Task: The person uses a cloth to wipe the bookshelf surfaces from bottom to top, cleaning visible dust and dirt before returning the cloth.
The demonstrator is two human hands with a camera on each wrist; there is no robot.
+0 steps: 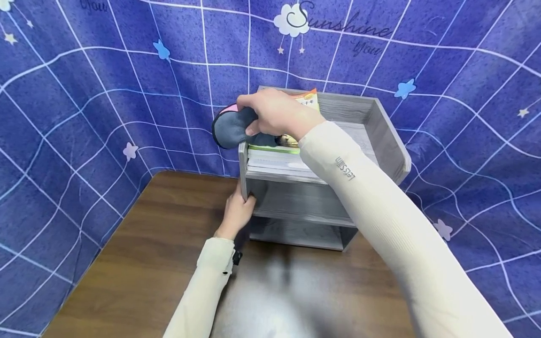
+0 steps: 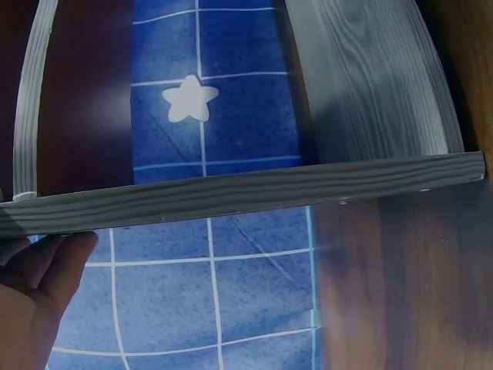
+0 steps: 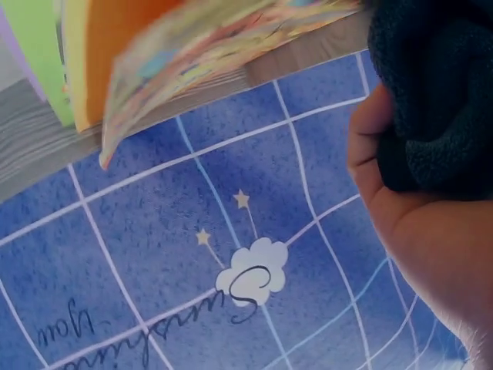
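A dark blue-grey soft cloth item (image 1: 232,129) with a pink part and black edging is pinched by my right hand (image 1: 276,112) over the top left corner of a grey wooden shelf unit (image 1: 296,197). In the right wrist view the dark fabric (image 3: 447,92) fills the hand (image 3: 416,223). Books (image 1: 310,99) lie on the unit's top level beneath that hand. My left hand (image 1: 237,211) grips the unit's left side panel lower down; in the left wrist view its fingers (image 2: 65,266) touch the panel's edge (image 2: 231,200).
The unit stands on a brown wooden table (image 1: 169,225) against a blue curtain (image 1: 177,103) with white grid lines, stars and clouds. Below the books are two lower compartments. A raised grey side panel (image 1: 386,136) stands at the unit's right.
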